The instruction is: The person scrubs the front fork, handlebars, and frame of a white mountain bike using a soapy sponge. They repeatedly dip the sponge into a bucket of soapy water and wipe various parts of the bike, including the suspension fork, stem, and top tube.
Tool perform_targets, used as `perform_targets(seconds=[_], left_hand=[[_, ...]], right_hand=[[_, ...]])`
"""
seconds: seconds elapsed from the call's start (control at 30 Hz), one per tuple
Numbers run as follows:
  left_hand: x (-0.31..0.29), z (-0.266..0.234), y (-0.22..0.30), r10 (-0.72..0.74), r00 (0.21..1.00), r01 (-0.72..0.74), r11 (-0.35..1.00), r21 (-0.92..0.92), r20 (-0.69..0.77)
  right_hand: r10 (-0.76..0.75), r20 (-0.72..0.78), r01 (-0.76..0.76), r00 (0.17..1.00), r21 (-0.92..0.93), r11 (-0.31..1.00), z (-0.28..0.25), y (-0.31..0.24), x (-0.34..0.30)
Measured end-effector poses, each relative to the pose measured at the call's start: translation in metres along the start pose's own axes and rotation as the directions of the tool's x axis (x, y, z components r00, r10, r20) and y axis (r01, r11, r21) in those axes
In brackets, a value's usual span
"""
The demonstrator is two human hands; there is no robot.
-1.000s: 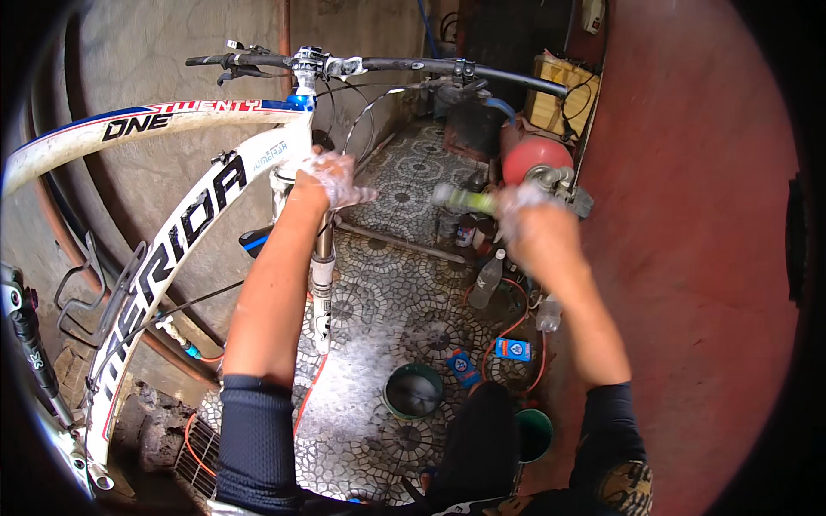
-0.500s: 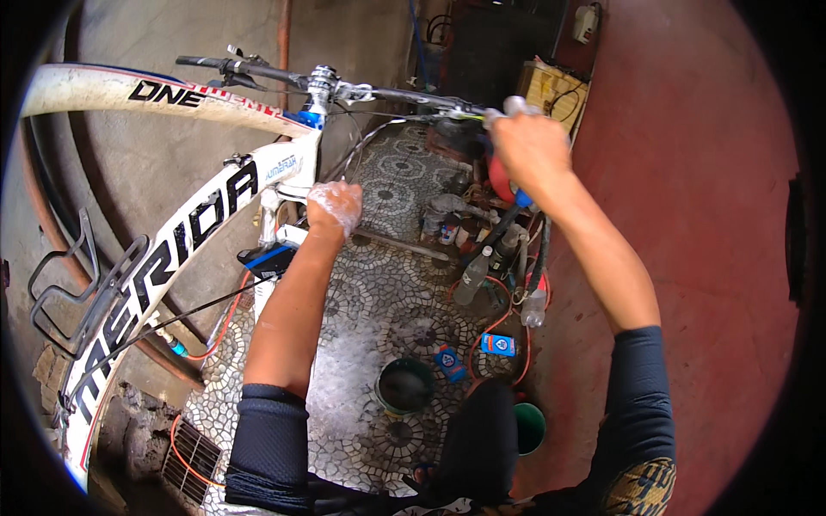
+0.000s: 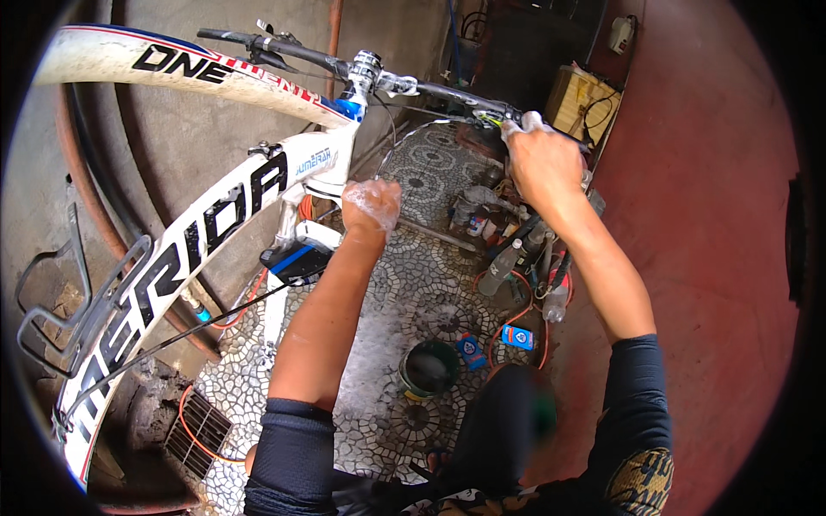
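A white bicycle frame (image 3: 202,215) with black lettering slants up the left side. Its black handlebar (image 3: 465,95), smeared with white foam, runs across the top. My right hand (image 3: 546,155), foam on its fingers, is wrapped round the right end of the handlebar by the brake lever. My left hand (image 3: 372,206) is closed, its back covered with suds, just right of the lower end of the head tube (image 3: 329,168). Whatever it grips is hidden by the fingers. Brake cables (image 3: 391,142) loop between the two hands.
On the pebbled floor stands a dark green bucket (image 3: 430,368). Blue packets (image 3: 517,336), a clear plastic bottle (image 3: 501,268) and an orange hose (image 3: 547,344) lie to its right. A drain grate (image 3: 198,434) is at lower left; a wooden box (image 3: 585,99) stands far right.
The bicycle and floor things appear shifted right in view. My left hand stays beside the head tube. My right hand stays at the handlebar's end, more of which now shows past it.
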State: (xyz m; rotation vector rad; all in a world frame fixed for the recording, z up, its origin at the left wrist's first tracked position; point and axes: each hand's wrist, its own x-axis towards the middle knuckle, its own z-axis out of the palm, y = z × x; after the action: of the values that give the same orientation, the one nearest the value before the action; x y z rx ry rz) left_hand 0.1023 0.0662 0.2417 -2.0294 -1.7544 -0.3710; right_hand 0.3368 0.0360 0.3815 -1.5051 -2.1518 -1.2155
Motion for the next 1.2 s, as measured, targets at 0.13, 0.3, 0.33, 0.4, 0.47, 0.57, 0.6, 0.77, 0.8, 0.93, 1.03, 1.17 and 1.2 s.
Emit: perform_targets(seconds=[0.13, 0.3, 0.33, 0.4, 0.47, 0.57, 0.6, 0.77, 0.8, 0.93, 1.03, 1.17, 1.2], left_hand=[[-0.011, 0.013, 0.001, 0.032, 0.991, -0.026, 0.999, 0.043, -0.132], [-0.027, 0.039, -0.012, 0.103, 0.958, -0.076, 0.991, 0.111, -0.267], [-0.028, 0.038, -0.016, 0.106, 0.946, -0.071, 0.99, 0.123, -0.305], [-0.03, 0.029, -0.022, 0.058, 0.964, -0.037, 0.996, 0.082, -0.261], [-0.03, 0.012, -0.025, -0.008, 0.999, 0.015, 0.992, 0.128, -0.049], [-0.035, -0.011, -0.032, 0.004, 0.999, -0.009, 0.991, 0.136, 0.039], [-0.036, -0.017, -0.031, 0.004, 1.0, -0.006, 0.99, 0.142, 0.009], [-0.086, -0.027, 0.0, 0.117, 0.867, -0.083, 0.992, 0.091, -0.485], [-0.114, -0.022, 0.009, 0.1, 0.847, -0.126, 0.992, -0.014, -0.522], [-0.224, 0.011, 0.02, -0.182, 0.852, -0.04, 0.912, -0.407, -0.491], [-0.235, 0.063, 0.004, -0.492, 0.842, 0.31, 0.778, -0.547, -0.221], [-0.161, 0.121, -0.009, -0.296, 0.92, 0.357, 0.361, -0.861, 0.257], [-0.14, 0.128, -0.007, -0.155, 0.928, 0.364, 0.182, -0.914, 0.339]], right_hand=[[0.0, -0.052, 0.006, 0.999, 0.117, 0.993, -0.027, -0.008, -0.006], [-0.076, 0.202, 0.011, 0.977, 0.304, 0.953, -0.014, -0.047, -0.099], [-0.128, 0.419, 0.021, 0.899, 0.25, 0.968, 0.002, -0.062, -0.125], [-0.305, 0.756, 0.063, 0.579, 0.331, 0.941, 0.055, -0.098, -0.187], [-0.444, 0.782, -0.114, 0.436, 0.538, 0.835, 0.114, -0.142, -0.247], [-0.559, 0.799, -0.086, 0.222, 0.587, 0.805, 0.2, -0.209, -0.306], [-0.654, 0.748, -0.099, 0.11, 0.663, 0.742, 0.225, -0.225, -0.322], [-0.64, 0.745, -0.129, 0.189, 0.665, 0.735, 0.327, -0.288, -0.38], [-0.545, 0.813, -0.095, 0.202, 0.571, 0.816, 0.341, -0.299, -0.391], [-0.583, 0.772, -0.163, 0.254, 0.629, 0.761, 0.373, -0.338, -0.411], [-0.599, 0.766, -0.166, 0.234, 0.639, 0.751, 0.37, -0.353, -0.411], [-0.635, 0.744, -0.147, 0.206, 0.665, 0.732, 0.356, -0.352, -0.417], [-0.643, 0.74, -0.15, 0.2, 0.671, 0.726, 0.355, -0.349, -0.42]])
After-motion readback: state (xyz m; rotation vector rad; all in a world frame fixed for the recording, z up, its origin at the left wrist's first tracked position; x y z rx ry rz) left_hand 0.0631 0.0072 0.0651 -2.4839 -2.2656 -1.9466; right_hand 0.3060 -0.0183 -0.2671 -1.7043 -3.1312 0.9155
